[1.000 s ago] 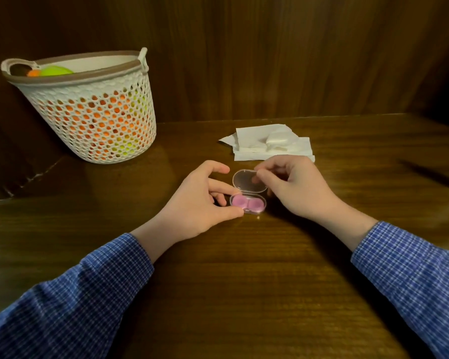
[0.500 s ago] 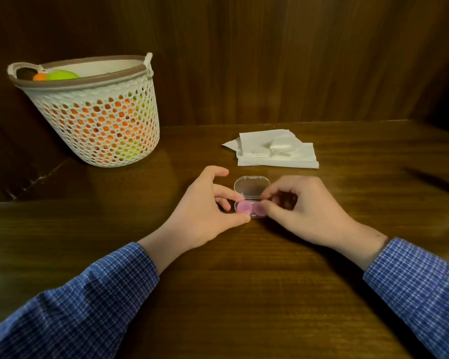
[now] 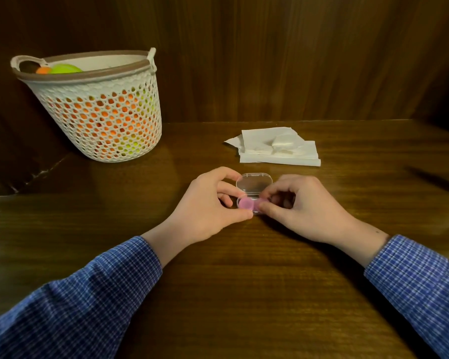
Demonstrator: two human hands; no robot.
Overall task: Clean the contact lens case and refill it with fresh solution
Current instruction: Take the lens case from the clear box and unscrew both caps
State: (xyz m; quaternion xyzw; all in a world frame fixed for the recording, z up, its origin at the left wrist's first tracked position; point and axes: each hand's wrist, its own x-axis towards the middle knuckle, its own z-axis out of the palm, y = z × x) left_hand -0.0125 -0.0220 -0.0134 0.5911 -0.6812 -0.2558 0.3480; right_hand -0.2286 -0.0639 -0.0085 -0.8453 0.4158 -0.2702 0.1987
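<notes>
step: looks like early days, getting the lens case (image 3: 247, 204) out of its open clear box | where: counter middle | grip: left hand (image 3: 211, 205) steadies box, right hand (image 3: 300, 206) pinches case | next: probably lift it out, unscrew caps gently

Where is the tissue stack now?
In the head view, the tissue stack lies on the table, right of the basket, beyond both hands.

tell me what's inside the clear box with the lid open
A pink contact lens case sits inside the clear box. The right hand covers its right half, and the left hand grips the box.
</notes>
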